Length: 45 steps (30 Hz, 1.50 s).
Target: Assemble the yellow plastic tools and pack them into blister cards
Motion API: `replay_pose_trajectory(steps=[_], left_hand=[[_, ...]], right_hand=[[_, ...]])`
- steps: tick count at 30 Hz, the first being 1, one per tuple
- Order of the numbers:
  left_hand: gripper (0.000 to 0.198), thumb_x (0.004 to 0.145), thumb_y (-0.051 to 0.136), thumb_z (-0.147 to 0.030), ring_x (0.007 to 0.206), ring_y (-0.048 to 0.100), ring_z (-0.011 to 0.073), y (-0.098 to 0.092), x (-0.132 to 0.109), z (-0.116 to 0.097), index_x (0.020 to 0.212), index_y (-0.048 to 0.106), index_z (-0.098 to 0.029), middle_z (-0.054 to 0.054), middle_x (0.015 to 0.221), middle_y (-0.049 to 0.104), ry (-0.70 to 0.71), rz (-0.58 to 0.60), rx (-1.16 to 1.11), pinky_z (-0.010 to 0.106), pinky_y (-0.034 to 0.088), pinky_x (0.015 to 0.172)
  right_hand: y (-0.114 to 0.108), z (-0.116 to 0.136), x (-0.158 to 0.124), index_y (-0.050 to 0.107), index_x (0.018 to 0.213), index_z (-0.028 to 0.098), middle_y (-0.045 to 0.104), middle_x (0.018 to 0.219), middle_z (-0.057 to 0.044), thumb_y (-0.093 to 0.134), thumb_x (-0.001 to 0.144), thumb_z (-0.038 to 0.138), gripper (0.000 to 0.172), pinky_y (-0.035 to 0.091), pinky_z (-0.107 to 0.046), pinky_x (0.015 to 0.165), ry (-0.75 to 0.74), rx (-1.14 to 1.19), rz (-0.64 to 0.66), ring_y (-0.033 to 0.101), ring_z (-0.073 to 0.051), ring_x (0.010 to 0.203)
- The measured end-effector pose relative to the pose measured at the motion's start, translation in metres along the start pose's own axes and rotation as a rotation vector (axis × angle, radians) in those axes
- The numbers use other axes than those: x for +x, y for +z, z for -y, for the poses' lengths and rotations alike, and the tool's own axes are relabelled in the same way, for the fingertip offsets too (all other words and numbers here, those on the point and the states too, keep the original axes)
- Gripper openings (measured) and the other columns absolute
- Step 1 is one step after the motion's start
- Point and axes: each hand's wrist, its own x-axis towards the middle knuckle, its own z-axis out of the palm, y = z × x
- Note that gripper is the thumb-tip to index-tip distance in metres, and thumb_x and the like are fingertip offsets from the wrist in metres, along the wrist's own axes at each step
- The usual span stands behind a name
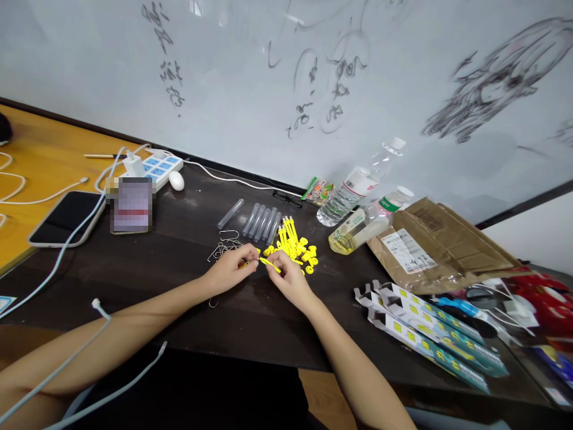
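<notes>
Over the dark table, my right hand point(290, 279) is closed on a slim yellow plastic piece point(272, 265). My left hand point(230, 272) pinches at the near end of that piece, fingertips closed; what sits between them is too small to make out. Just behind my hands lies a pile of yellow plastic parts point(307, 254), some of them stems with metal tips. Several clear plastic tubes point(262, 222) lie side by side beyond, with a single tube point(231, 214) apart to their left. Bent metal wire hooks point(218, 251) are heaped behind my left hand.
Right of the pile stand a water bottle point(347, 194) and a bottle of yellowish liquid point(358, 230), near a brown parcel point(416, 245) and opened boxes point(430, 334). Leftward are phones point(67, 219), a power strip point(159, 167) and white cables. A whiteboard point(242, 89) rises behind.
</notes>
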Motion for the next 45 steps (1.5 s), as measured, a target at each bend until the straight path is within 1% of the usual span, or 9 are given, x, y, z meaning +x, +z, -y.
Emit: replay_pose_trajectory(steps=[3, 7, 13, 21, 24, 27, 30, 35, 45], left_hand=[[0.015, 0.089, 0.043, -0.031, 0.051, 0.047, 0.0077, 0.000, 0.000, -0.003, 0.089, 0.051, -0.019, -0.001, 0.072, 0.060, -0.049, 0.020, -0.083, 0.019, 0.039, 0.050], [0.018, 0.087, 0.047, -0.036, 0.049, 0.047, 0.0071, 0.002, 0.000, -0.001, 0.090, 0.050, -0.019, -0.001, 0.074, 0.059, -0.104, 0.035, -0.180, 0.016, 0.040, 0.041], [0.020, 0.083, 0.054, -0.037, 0.052, 0.050, 0.0072, 0.006, 0.003, 0.009, 0.087, 0.048, -0.018, -0.002, 0.070, 0.055, -0.128, 0.047, -0.379, 0.017, 0.046, 0.041], [0.021, 0.082, 0.057, -0.035, 0.051, 0.053, 0.0067, 0.008, 0.005, 0.008, 0.081, 0.046, -0.017, -0.003, 0.065, 0.057, -0.242, 0.018, -0.525, 0.017, 0.046, 0.043], [0.020, 0.082, 0.058, -0.033, 0.054, 0.056, 0.0076, 0.009, 0.005, 0.007, 0.082, 0.046, -0.016, -0.002, 0.068, 0.058, -0.269, 0.024, -0.564, 0.018, 0.048, 0.047], [0.019, 0.083, 0.058, -0.032, 0.060, 0.058, 0.0086, 0.009, 0.005, 0.006, 0.084, 0.047, -0.016, -0.002, 0.071, 0.059, -0.202, 0.048, -0.554, 0.019, 0.049, 0.051], [0.018, 0.082, 0.058, -0.031, 0.064, 0.059, 0.0091, 0.010, 0.003, 0.006, 0.086, 0.049, -0.016, -0.001, 0.074, 0.059, -0.132, 0.058, -0.494, 0.020, 0.050, 0.054], [0.017, 0.082, 0.058, -0.031, 0.066, 0.059, 0.0101, 0.010, 0.001, 0.009, 0.089, 0.051, -0.017, -0.001, 0.077, 0.059, -0.089, 0.057, -0.423, 0.021, 0.051, 0.056], [0.015, 0.082, 0.057, -0.029, 0.067, 0.060, 0.0111, 0.008, 0.001, 0.007, 0.085, 0.050, -0.017, -0.001, 0.073, 0.059, -0.099, 0.031, -0.368, 0.022, 0.051, 0.057]], right_hand=[[0.001, 0.000, 0.000, 0.049, 0.088, 0.021, 0.034, 0.060, 0.007, 0.048, 0.085, 0.027, 0.006, 0.030, -0.023, 0.054, -0.002, -0.018, -0.007, 0.036, -0.010, 0.053], [0.003, -0.001, 0.000, 0.049, 0.089, 0.021, 0.032, 0.059, 0.007, 0.047, 0.086, 0.028, 0.008, 0.029, -0.022, 0.053, -0.011, -0.015, -0.031, 0.035, -0.010, 0.052], [0.003, 0.001, -0.001, 0.049, 0.086, 0.022, 0.033, 0.057, 0.007, 0.047, 0.085, 0.028, 0.006, 0.029, -0.022, 0.052, -0.005, -0.036, -0.028, 0.035, -0.010, 0.050], [0.006, 0.003, -0.004, 0.050, 0.083, 0.022, 0.049, 0.062, 0.002, 0.047, 0.087, 0.028, 0.008, 0.033, -0.024, 0.054, -0.050, -0.314, 0.005, 0.047, -0.013, 0.055], [0.008, 0.006, -0.005, 0.048, 0.083, 0.022, 0.056, 0.070, -0.001, 0.046, 0.087, 0.026, 0.006, 0.035, -0.025, 0.057, -0.046, -0.294, -0.011, 0.052, -0.014, 0.059], [0.011, 0.006, -0.005, 0.041, 0.085, 0.023, 0.055, 0.073, 0.001, 0.042, 0.089, 0.025, 0.004, 0.038, -0.025, 0.060, 0.011, -0.053, -0.054, 0.052, -0.014, 0.062], [0.013, 0.004, -0.004, 0.036, 0.086, 0.024, 0.046, 0.068, 0.004, 0.040, 0.090, 0.024, 0.006, 0.038, -0.024, 0.059, 0.065, 0.134, -0.059, 0.047, -0.012, 0.059], [0.014, 0.004, -0.004, 0.037, 0.087, 0.023, 0.035, 0.069, 0.005, 0.041, 0.087, 0.018, 0.006, 0.034, -0.024, 0.059, 0.016, 0.098, -0.066, 0.038, -0.011, 0.058], [0.013, 0.004, -0.006, 0.040, 0.093, 0.022, 0.046, 0.070, 0.004, 0.043, 0.084, 0.017, 0.011, 0.035, -0.025, 0.061, 0.000, 0.023, -0.037, 0.045, -0.012, 0.059]])
